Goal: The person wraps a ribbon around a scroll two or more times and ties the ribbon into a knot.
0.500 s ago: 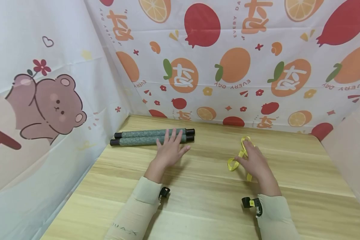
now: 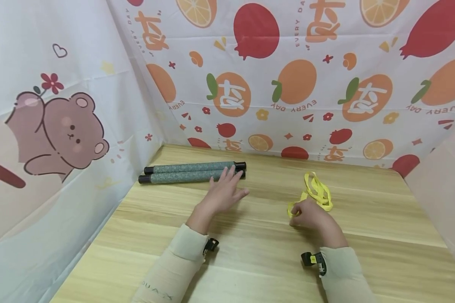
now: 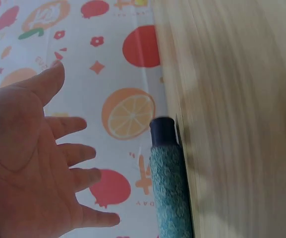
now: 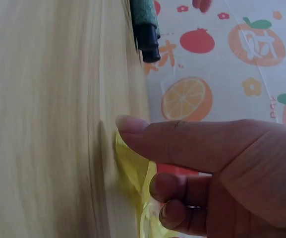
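Note:
Two rolled scrolls (image 2: 186,176), green patterned with black end knobs, lie side by side at the back left of the table. My left hand (image 2: 221,195) has its fingers spread, the fingertips overlapping the right end of the front scroll in the head view. From the left wrist, the left palm (image 3: 28,168) shows nothing in it, with one scroll (image 3: 170,188) beside it. A loosely looped yellow ribbon (image 2: 322,195) lies on the right. My right hand (image 2: 312,214) pinches its left part, the thumb (image 4: 182,144) along the ribbon (image 4: 133,166) and other fingers curled.
The wooden table (image 2: 250,261) meets a fruit-printed cloth (image 2: 258,97) at the back. A bear-printed cloth (image 2: 72,130) hangs along the left side, and a pale panel (image 2: 440,181) stands at the right. Each wrist wears a small black camera (image 2: 211,245).
My right hand has moved toward me and left, from over the ribbon's upper loops to its left loop, uncovering the upper loops. The left hand has shifted slightly right and toward me.

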Motion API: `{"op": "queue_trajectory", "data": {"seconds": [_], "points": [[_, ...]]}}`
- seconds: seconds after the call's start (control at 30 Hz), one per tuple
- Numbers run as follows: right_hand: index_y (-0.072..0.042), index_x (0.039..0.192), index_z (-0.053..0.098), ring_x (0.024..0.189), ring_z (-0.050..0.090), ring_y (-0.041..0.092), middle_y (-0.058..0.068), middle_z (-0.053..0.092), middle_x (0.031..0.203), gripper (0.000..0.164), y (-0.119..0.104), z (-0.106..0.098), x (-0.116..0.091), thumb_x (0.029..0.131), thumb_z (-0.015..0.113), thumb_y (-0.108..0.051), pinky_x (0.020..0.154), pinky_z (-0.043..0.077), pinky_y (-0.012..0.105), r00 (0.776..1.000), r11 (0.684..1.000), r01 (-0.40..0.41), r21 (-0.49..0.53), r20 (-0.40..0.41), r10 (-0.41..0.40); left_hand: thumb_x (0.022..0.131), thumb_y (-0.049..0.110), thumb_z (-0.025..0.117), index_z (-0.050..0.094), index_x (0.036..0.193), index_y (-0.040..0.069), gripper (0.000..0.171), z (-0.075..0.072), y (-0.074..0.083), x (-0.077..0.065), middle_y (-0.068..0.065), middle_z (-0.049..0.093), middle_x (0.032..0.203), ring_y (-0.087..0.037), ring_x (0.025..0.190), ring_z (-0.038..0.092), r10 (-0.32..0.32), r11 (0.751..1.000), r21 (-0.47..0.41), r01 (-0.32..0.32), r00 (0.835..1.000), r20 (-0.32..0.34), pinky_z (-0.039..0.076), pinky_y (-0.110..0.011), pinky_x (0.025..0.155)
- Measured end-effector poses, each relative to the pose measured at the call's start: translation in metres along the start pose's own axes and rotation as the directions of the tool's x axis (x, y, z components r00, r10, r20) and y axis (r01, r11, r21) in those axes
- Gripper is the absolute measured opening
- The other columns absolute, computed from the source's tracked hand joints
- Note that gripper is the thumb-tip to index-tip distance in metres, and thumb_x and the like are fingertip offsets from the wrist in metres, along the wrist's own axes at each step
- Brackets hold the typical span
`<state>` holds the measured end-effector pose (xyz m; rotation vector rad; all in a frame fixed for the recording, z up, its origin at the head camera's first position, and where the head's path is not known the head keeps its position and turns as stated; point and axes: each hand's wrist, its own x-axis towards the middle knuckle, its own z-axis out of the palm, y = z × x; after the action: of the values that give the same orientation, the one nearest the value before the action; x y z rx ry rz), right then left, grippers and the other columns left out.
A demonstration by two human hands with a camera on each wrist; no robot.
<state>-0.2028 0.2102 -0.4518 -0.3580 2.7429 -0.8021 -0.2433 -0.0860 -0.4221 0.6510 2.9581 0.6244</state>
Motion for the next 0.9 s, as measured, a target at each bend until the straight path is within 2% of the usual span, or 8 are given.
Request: {"op": "queue_trajectory", "data": {"seconds": [0.13, 0.23, 0.33, 0.43, 0.57, 0.63, 0.73, 0.9], "points": [[-0.014, 0.064, 0.061, 0.059, 0.045, 0.010, -0.004, 0.053, 0.066, 0.015, -0.007, 0.005, 0.000, 0.074, 0.072, -0.014, 0.056, 0.040, 0.028, 0.994, 0.995, 0.102, -0.014, -0.036, -0.102, 0.092, 0.054, 0.047, 0.029, 0.148, 0.019, 0.068, 0.007, 0.013, -0.003, -0.010, 0.009, 0.158, -0.028, 0.142, 0.003, 0.073, 0.996, -0.052, -0.070, 0.996, 0.049, 0.011, -0.073, 0.105], [-0.017, 0.068, 0.059, 0.062, 0.048, 0.013, -0.002, 0.057, 0.072, 0.014, -0.015, 0.007, 0.000, 0.076, 0.070, -0.017, 0.058, 0.043, 0.031, 0.987, 0.989, 0.146, 0.034, -0.072, -0.144, 0.092, 0.054, 0.049, 0.033, 0.145, 0.015, 0.068, 0.015, 0.024, -0.006, -0.013, 0.020, 0.156, -0.027, 0.140, 0.015, 0.173, 0.978, -0.139, -0.157, 0.979, 0.109, 0.018, -0.063, 0.110], [-0.020, 0.078, 0.060, 0.060, 0.050, 0.013, -0.001, 0.059, 0.071, 0.008, -0.024, 0.009, 0.000, 0.082, 0.067, -0.021, 0.056, 0.045, 0.031, 0.981, 0.975, 0.190, 0.114, -0.071, -0.183, 0.091, 0.051, 0.052, 0.038, 0.143, 0.015, 0.065, 0.021, 0.036, -0.009, -0.010, 0.037, 0.149, -0.020, 0.135, 0.030, 0.263, 0.940, -0.265, -0.215, 0.951, 0.162, 0.029, -0.049, 0.111], [-0.023, 0.088, 0.066, 0.061, 0.052, 0.012, 0.001, 0.063, 0.076, 0.007, -0.031, 0.011, 0.000, 0.089, 0.063, -0.029, 0.055, 0.046, 0.031, 0.975, 0.958, 0.224, 0.180, -0.057, -0.217, 0.090, 0.048, 0.056, 0.045, 0.137, 0.017, 0.057, 0.024, 0.046, -0.011, -0.004, 0.051, 0.139, -0.011, 0.125, 0.043, 0.331, 0.884, -0.404, -0.235, 0.925, 0.187, 0.040, -0.042, 0.105], [-0.023, 0.099, 0.070, 0.072, 0.054, 0.014, 0.003, 0.069, 0.096, 0.014, -0.039, 0.013, -0.002, 0.092, 0.060, -0.029, 0.062, 0.049, 0.033, 0.962, 0.930, 0.271, 0.250, -0.055, -0.266, 0.088, 0.044, 0.060, 0.053, 0.128, 0.020, 0.047, 0.027, 0.053, -0.012, 0.001, 0.066, 0.116, -0.003, 0.102, 0.056, 0.381, 0.835, -0.486, -0.259, 0.909, 0.170, 0.051, -0.034, 0.088], [-0.019, 0.100, 0.071, 0.079, 0.054, 0.015, 0.004, 0.069, 0.102, 0.015, -0.042, 0.014, -0.003, 0.092, 0.059, -0.023, 0.067, 0.049, 0.034, 0.953, 0.911, 0.301, 0.281, -0.064, -0.295, 0.087, 0.042, 0.063, 0.056, 0.125, 0.021, 0.044, 0.028, 0.055, -0.012, 0.005, 0.068, 0.097, -0.002, 0.083, 0.058, 0.383, 0.832, -0.486, -0.266, 0.910, 0.158, 0.052, -0.027, 0.073], [-0.020, 0.097, 0.071, 0.077, 0.053, 0.014, 0.003, 0.069, 0.096, 0.013, -0.045, 0.014, -0.005, 0.092, 0.060, -0.025, 0.064, 0.048, 0.031, 0.950, 0.900, 0.310, 0.306, -0.065, -0.305, 0.086, 0.042, 0.064, 0.061, 0.118, 0.021, 0.039, 0.028, 0.054, -0.014, 0.007, 0.057, 0.068, -0.004, 0.057, 0.047, 0.356, 0.857, -0.450, -0.251, 0.920, 0.165, 0.040, -0.021, 0.052], [-0.020, 0.087, 0.070, 0.072, 0.052, 0.014, 0.001, 0.068, 0.089, 0.021, -0.044, 0.010, -0.008, 0.090, 0.061, -0.039, 0.061, 0.047, 0.030, 0.965, 0.911, 0.259, 0.320, -0.045, -0.259, 0.089, 0.043, 0.060, 0.072, 0.088, 0.016, 0.030, 0.021, 0.046, -0.017, 0.005, 0.048, 0.054, -0.007, 0.044, 0.034, 0.332, 0.880, -0.422, -0.218, 0.917, 0.219, 0.031, -0.021, 0.044]]}}
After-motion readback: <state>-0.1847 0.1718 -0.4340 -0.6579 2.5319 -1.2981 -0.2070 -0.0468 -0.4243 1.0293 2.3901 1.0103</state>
